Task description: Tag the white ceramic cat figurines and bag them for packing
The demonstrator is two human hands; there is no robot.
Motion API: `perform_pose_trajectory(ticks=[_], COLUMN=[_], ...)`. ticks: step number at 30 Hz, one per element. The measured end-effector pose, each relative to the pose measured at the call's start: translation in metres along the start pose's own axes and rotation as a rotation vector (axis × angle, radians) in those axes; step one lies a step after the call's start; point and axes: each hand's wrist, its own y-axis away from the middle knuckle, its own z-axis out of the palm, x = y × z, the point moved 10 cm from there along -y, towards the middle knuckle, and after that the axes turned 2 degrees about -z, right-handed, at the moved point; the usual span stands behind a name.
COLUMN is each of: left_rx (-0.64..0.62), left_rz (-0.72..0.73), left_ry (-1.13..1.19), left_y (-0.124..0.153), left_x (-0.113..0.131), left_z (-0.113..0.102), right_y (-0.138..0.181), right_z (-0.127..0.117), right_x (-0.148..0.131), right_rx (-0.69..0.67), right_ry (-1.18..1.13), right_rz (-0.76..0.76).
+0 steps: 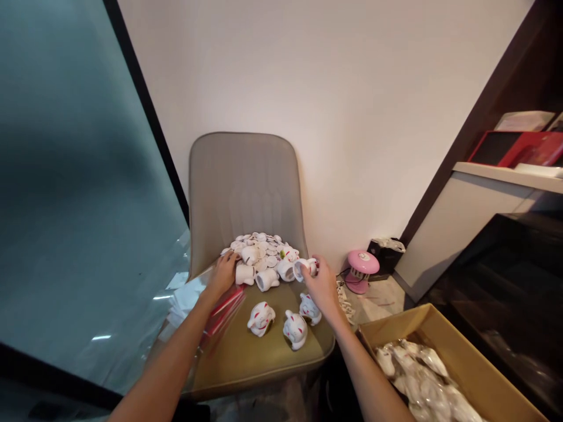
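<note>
A beige padded chair (246,176) stands against the wall. On its seat lies a heap of small white round discs (259,246) and several white cat figurines with red marks. My left hand (224,275) rests on the left edge of the heap, fingers curled beside a tipped figurine (244,274). My right hand (320,284) is closed on one white figurine (304,268), held on its side with the hollow base showing. Three figurines (261,318) stand at the seat's front, between my forearms.
A cardboard box (475,363) of bagged white figurines sits at lower right. A pink mushroom-shaped object (361,269) stands on the floor by the wall. Clear plastic bags (185,299) lie left of the chair. A glass panel is at left, dark shelving at right.
</note>
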Motion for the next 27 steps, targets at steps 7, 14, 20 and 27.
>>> perform_pose_trajectory(ticks=[7,14,20,27], left_rx=[0.106,0.475,0.541,0.314], left_rz=[-0.087,-0.209,-0.238,-0.148], left_ry=[0.016,0.364,0.933,1.298], left_y=[-0.007,-0.003,0.042,0.088], left_x=[-0.006,-0.006,0.041,0.123], left_z=[-0.007,-0.08,-0.11,-0.099], right_y=[0.0,0.001,0.013,0.029], right_z=[0.001,0.007,0.047,0.076], right_x=[0.002,0.009,0.006,-0.027], right_rx=[-0.001,0.002,-0.148,-0.311], right_ry=[-0.14,-0.482,-0.924,-1.168], right_rz=[-0.002,0.161,0.404,0.421])
